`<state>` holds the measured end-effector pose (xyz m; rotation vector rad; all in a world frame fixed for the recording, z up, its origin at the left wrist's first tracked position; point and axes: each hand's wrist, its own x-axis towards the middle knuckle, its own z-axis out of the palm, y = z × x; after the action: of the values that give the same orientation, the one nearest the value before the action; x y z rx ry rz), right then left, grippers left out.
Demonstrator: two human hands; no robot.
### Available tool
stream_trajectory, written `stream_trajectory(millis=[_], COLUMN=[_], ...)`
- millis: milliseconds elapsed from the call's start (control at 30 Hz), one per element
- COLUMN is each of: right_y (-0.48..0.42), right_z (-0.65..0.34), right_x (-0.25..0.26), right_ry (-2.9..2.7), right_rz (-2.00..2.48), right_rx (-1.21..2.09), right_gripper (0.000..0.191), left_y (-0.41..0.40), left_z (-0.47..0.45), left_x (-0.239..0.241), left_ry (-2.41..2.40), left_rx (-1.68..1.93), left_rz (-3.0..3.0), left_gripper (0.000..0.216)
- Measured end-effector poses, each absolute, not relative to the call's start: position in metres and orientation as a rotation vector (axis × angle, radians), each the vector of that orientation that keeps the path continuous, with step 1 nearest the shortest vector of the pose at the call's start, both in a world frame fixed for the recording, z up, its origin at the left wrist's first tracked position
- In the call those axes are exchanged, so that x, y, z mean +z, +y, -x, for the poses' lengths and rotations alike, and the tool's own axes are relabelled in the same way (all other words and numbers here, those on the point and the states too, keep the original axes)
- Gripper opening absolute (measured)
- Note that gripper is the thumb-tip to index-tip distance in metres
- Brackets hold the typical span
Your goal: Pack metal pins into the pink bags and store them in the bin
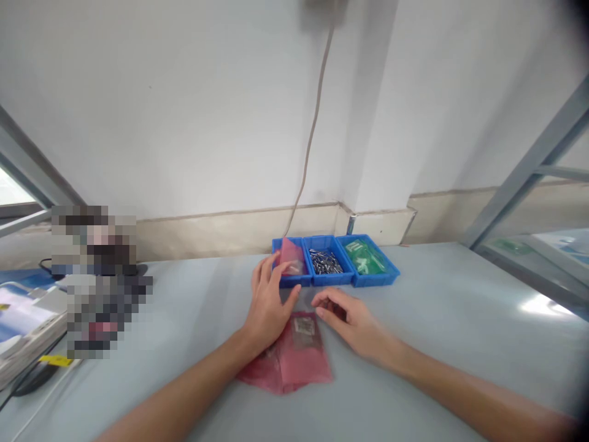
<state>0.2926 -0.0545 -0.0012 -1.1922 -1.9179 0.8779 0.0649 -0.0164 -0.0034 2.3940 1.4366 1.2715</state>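
We count three bins (334, 261) in a row and, it seems, two overlapping bags (299, 359) before them. Our left hand (269, 307) rests on the bags with fingers spread. Our right hand (352, 319) curls at their top, and we cannot tell whether it pinches.

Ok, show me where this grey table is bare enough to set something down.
Widest bare patch: grey table right of the right hand, beside the three blue plastic trays. Another lies left of the left hand, toward the stacked booklets. Crowded: centre, where both hands meet the pink plastic bags.
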Motion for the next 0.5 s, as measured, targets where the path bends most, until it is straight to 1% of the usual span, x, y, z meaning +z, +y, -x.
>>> stream_trajectory(millis=[133, 300, 500], right_y=[-0.055, -0.057, -0.060], right_z=[-0.293, -0.291, -0.290], right_x=[0.000, 0.005, 0.008], right_ry=[-1.972, -2.057, -2.158], right_rz=[1.176, 1.206, 1.194], right_rx=[0.839, 0.784, 0.734], right_gripper=[0.014, 0.013, 0.023], left_y=[-0.019, -0.016, -0.016], left_z=[-0.065, -0.065, -0.065], left_x=[-0.001, -0.010, -0.013], left_ry=[1.410, 1.452, 1.555], left_rx=[1.348, 1.171, 1.090], left_rz=[-2.442, -2.555, -2.513], left_gripper=[0.047, 0.042, 0.042])
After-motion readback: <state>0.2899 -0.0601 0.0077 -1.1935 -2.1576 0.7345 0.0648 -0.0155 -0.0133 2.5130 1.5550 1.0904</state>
